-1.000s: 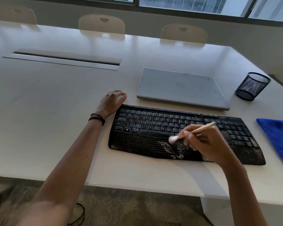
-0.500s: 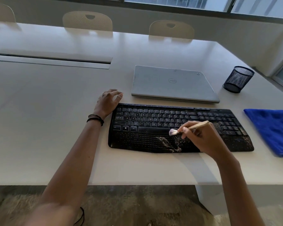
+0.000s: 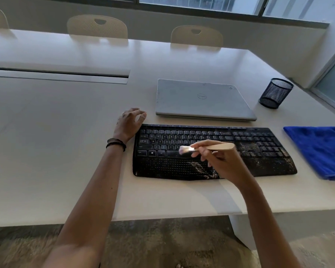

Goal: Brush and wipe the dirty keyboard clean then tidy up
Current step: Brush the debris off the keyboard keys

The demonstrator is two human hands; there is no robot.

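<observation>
worktop (image 3: 46,136): wide, pale and smooth, filling most of the view; its near edge crosses the lower part, with rough floor below.
slot (image 3: 56,74): a long, narrow grey cable flap set in the worktop, far left.
chairs (image 3: 97,26): pale chair backs tucked in along the far edge, under a row of windows.
left hand (image 3: 131,122): lies on the worktop just beside the keyboard's far left corner, fingers loosely bent, grip holding nothing; I cannot tell whether it touches the keyboard.
bands (image 3: 115,145): thin dark cords round the left wrist.
keyboard (image 3: 162,165): black, full width, with a dotted palm rest; it lies flat near the worktop's near edge, long side towards the person.
brush (image 3: 220,147): small, with a pale wooden handle held nearly level above the keys, pointing left; its soft bristles (image 3: 183,149), blurred, are at the bottom key row near the middle.
right hand (image 3: 222,163): over the middle of the keyboard, grip closed on the brush handle, fingertips pinching it near the bristles.
specks (image 3: 201,168): pale grit on the palm rest just under the right hand, and more over the keys and rest at the right end.
laptop (image 3: 201,99): silver, lid down, just behind the keyboard.
cup (image 3: 276,93): black mesh, upright, right of the laptop and apart from it.
cloth (image 3: 321,149): bright blue, lying flat just right of the keyboard, running out of view.
</observation>
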